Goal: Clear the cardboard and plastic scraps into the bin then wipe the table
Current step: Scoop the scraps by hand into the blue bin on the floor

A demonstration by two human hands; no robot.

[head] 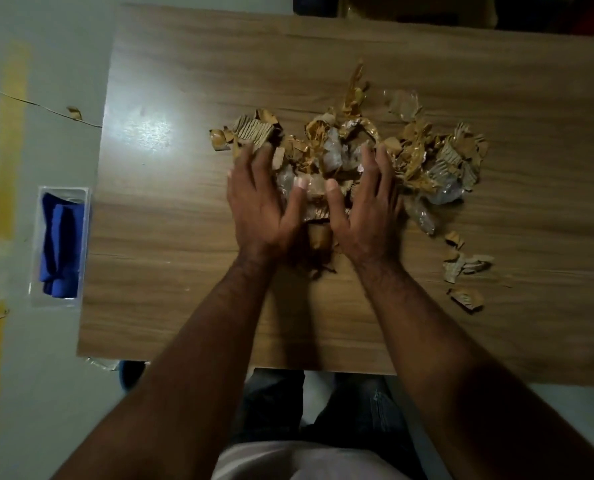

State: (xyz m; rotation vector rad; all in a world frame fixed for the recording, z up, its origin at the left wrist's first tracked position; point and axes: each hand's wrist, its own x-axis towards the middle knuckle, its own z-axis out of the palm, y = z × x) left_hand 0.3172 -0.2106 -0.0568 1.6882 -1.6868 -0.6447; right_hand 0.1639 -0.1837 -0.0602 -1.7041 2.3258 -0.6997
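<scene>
Scraps [375, 150] of torn brown cardboard, tan tape and crumpled clear plastic lie heaped on the wood-grain counter [184, 237], centre to right of centre. A few loose cardboard pieces [465, 265] sit apart from the heap, nearer the front right.

Left hand [260, 206]: palm down on the near-left side of the heap, fingers spread and mostly straight, fingertips reaching a ribbed cardboard piece [254, 131], thumb angled inward onto clear plastic. Not closed round anything.

Right hand [364, 209]: palm down on the near-middle of the heap, fingers spread and extended into the scraps, thumb angled toward the left thumb. Also flat, gripping nothing. The two thumbs are near each other with scraps between and under them. One cardboard bit shows between the wrists.

Floor, left of the counter: a clear rectangular container [59, 244] holding a folded blue cloth [61, 244]. A yellow stripe [8, 150] runs along the floor; one small cardboard scrap [74, 113] lies near a thin dark line on the floor, another on the stripe. No bin identifiable in view.
</scene>
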